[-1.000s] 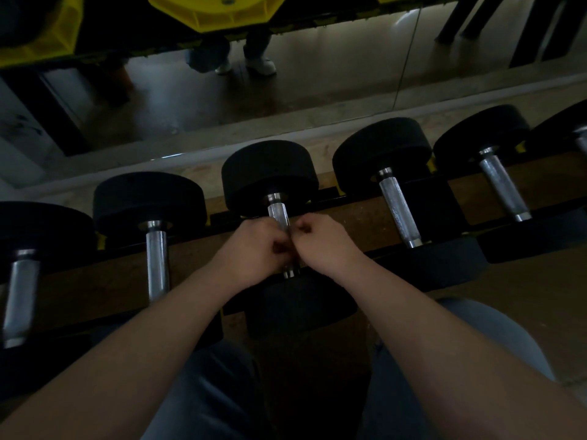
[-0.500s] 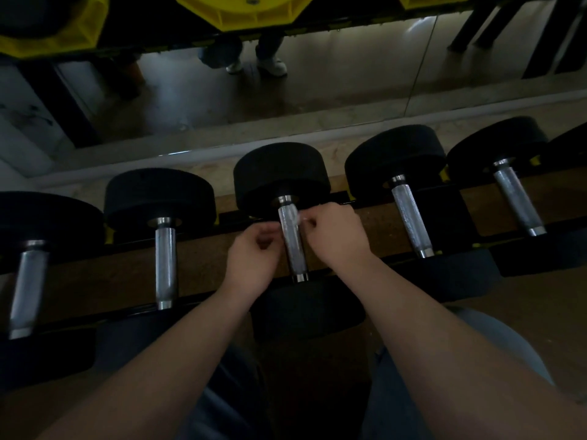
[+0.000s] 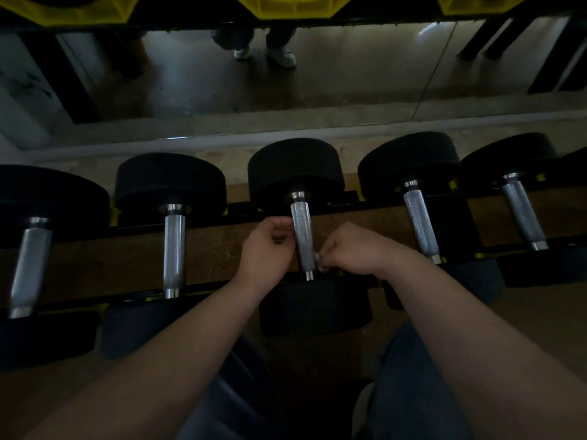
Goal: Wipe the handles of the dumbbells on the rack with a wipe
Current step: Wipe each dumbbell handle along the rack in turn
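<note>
Several black dumbbells with knurled steel handles lie side by side on a low rack. The middle dumbbell's handle runs between my two hands. My left hand is curled against the handle's left side near its upper half. My right hand sits at the handle's lower right and pinches a small pale wipe beside the metal. Most of the wipe is hidden in my fingers.
Neighbouring handles lie to the left and to the right. A wall mirror behind the rack reflects a person's legs and white shoes. Yellow weight plates hang along the top edge. My knees are below.
My hands have come apart, baring the middle handle. The right hand slid down toward the handle's near end; the left moved up its left side. The view shifted closer.
</note>
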